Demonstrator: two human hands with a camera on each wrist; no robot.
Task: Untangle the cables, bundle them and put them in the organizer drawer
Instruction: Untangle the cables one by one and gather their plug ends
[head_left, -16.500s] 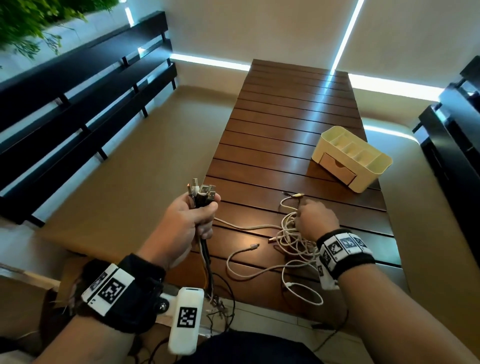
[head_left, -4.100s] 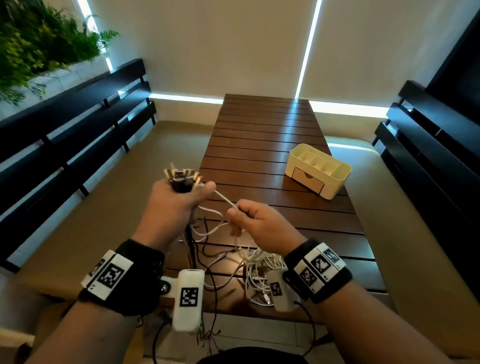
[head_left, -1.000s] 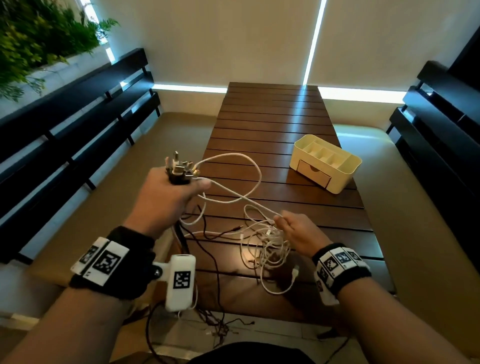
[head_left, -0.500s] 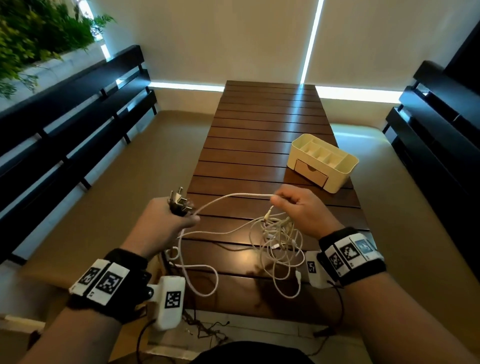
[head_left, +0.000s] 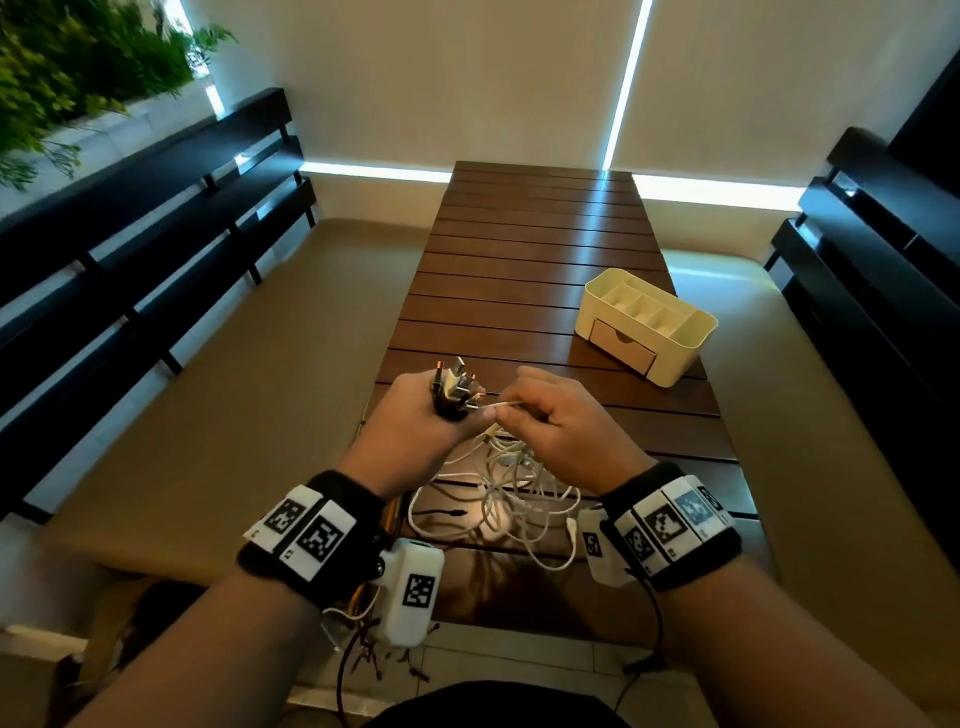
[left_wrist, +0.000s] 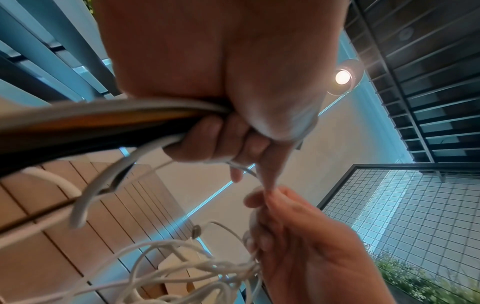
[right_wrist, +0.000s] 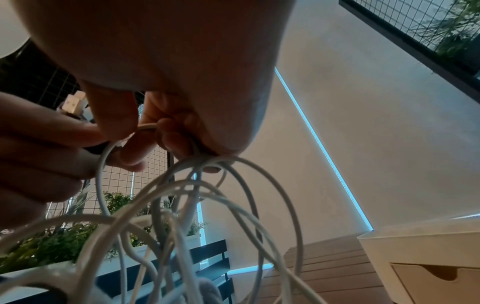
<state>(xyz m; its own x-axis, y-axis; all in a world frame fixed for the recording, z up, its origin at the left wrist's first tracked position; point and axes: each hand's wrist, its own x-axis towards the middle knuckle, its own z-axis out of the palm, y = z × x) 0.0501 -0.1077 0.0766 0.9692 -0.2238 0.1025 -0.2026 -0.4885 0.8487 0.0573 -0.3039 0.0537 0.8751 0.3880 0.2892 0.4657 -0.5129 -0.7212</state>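
White cables hang in a loose tangle just this side of the organizer, above the near end of the slatted table; the right hand pinches one white strand between thumb and forefinger, the other fingers curled round more loops, feeding that strand across to the left hand; the left hand is a tight fist round a bunch of gathered cable ends, plugs sticking up out of it, dark and white leads trailing out below the fist; the organizer's drawer sits closed, beyond the hands on the right side of the table.

The risk, as I read it: pull that strand hard and a loop in the hanging tangle could cinch into a knot; loosen the fist and the gathered ends could slip out.

Count: two hands, one organizer, one drawer; several plugs, too crowded to number; the white strands overlap too much to count.
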